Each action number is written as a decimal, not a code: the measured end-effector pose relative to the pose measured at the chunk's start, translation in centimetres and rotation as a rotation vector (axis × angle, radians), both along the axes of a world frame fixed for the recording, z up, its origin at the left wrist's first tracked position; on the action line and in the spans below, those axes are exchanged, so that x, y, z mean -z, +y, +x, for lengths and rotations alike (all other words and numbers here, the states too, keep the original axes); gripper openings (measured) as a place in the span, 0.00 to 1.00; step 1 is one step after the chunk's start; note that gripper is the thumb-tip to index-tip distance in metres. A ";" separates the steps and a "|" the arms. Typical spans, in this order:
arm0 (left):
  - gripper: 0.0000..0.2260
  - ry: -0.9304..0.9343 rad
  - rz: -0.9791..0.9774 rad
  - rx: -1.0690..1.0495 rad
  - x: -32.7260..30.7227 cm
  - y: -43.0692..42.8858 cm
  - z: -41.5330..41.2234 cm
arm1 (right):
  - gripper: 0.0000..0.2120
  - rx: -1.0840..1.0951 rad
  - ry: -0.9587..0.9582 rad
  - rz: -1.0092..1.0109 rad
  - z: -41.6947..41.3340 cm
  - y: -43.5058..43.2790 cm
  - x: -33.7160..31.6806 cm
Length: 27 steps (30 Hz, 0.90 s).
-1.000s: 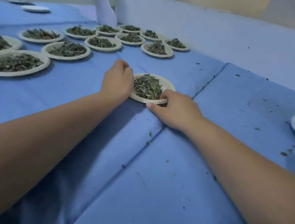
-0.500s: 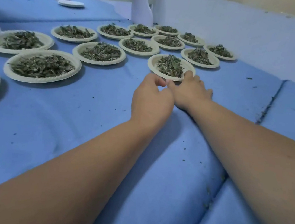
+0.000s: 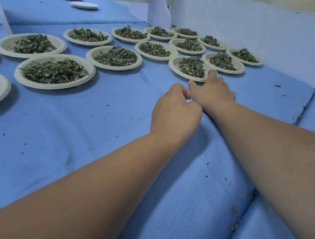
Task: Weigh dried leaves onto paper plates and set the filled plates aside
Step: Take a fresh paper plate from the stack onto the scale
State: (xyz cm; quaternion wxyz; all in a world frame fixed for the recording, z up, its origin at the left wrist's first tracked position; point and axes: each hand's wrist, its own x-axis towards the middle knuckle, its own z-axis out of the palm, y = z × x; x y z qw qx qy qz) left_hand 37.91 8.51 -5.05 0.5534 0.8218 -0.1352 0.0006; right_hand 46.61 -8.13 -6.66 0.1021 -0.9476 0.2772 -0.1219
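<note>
A white paper plate [image 3: 173,65] heaped with dried green leaves [image 3: 192,66] sits on the blue table cover, at the near end of the rows of filled plates. My right hand [image 3: 213,91] reaches to it, its straight index finger and thumb touching the plate's near right rim. My left hand [image 3: 175,109] hovers a little short of the plate, fingers curled in, holding nothing.
Several more filled plates [image 3: 55,71] stand in rows to the left and behind. Empty plates [image 3: 84,5] lie at the far back. A white roll [image 3: 160,3] stands by the wall. Leaf crumbs [image 3: 234,211] scatter over the padded blue cover [image 3: 71,148] and its seam.
Both hands slid the filled plate away and left into the rows. My left hand has come off it and drawn back; my right hand still touches the rim.
</note>
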 end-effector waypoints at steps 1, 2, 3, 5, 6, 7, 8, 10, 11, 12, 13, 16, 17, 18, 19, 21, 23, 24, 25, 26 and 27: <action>0.09 -0.016 0.041 0.004 0.0 0.0 0.0 | 0.38 -0.006 0.014 -0.005 -0.3 0.0 0.1; 0.09 -0.035 0.096 0.018 0.0 -0.1 0.0 | 0.39 -0.005 0.041 -0.005 -0.7 0.0 0.2; 0.09 -0.059 0.175 0.042 0.1 -0.2 -0.1 | 0.40 -0.001 0.075 -0.003 -1.3 -0.1 0.3; 0.12 -0.143 0.376 0.101 0.3 -0.5 -0.5 | 0.41 -0.006 0.135 -0.008 -2.8 -0.5 0.5; 0.13 -0.189 0.477 0.125 0.6 -0.7 -0.8 | 0.41 -0.018 0.160 -0.013 -3.7 -0.8 0.6; 0.14 -0.235 0.580 0.149 0.9 -0.8 -1.1 | 0.41 -0.035 0.185 -0.016 -4.7 -1.0 0.6; 0.17 -0.277 0.683 0.174 1.2 -0.8 -1.4 | 0.42 -0.057 0.211 -0.022 -5.9 -1.3 0.6; 0.22 -0.325 0.830 0.213 1.7 -0.6 -1.8 | 0.42 -0.103 0.255 -0.040 -8.2 -1.7 0.5; 0.24 -0.323 0.862 0.225 1.8 -0.5 -2.0 | 0.41 -0.118 0.275 -0.045 -9.4 -1.8 0.4; 0.26 -0.316 0.879 0.235 1.8 -0.3 -2.3 | 0.41 -0.126 0.292 -0.047 -10.5 -1.8 0.4; 0.27 -0.311 0.893 0.247 1.8 0.0 -2.7 | 0.41 -0.132 0.307 -0.045 -11.6 -1.7 0.3; 0.30 -0.300 0.933 0.277 1.8 1.1 -4.1 | 0.38 -0.176 0.355 -0.045 -14.6 -1.1 -0.1; 0.30 -0.295 0.944 0.280 1.7 1.5 -4.6 | 0.38 -0.197 0.364 -0.045 -15.6 -0.8 -0.4; 0.29 -0.292 0.950 0.278 1.6 1.9 -5.3 | 0.37 -0.217 0.359 -0.042 -16.6 -0.4 -0.8; 0.29 -0.296 0.947 0.277 1.4 2.0 -5.9 | 0.37 -0.231 0.332 -0.036 -17.7 -0.1 -1.3; 0.27 -0.310 0.910 0.293 0.6 1.5 -7.6 | 0.34 -0.248 0.200 -0.033 -20.4 0.5 -2.1; 0.26 -0.359 0.828 0.328 -0.5 0.4 -9.7 | 0.30 -0.261 0.021 -0.048 -23.3 0.9 -3.0; 0.24 -0.404 0.775 0.353 -1.1 -0.4 -11.0 | 0.27 -0.263 -0.047 -0.044 -24.8 1.0 -3.5; 0.22 -0.455 0.719 0.387 -1.8 -1.2 -12.4 | 0.25 -0.259 -0.092 -0.031 -26.3 0.9 -4.0; 0.20 -0.506 0.672 0.419 -2.4 -2.1 -13.8 | 0.23 -0.250 -0.123 -0.018 -27.8 0.7 -4.6; 0.19 -0.554 0.636 0.448 -2.9 -3.0 -15.1 | 0.21 -0.239 -0.149 -0.011 -29.3 0.5 -5.2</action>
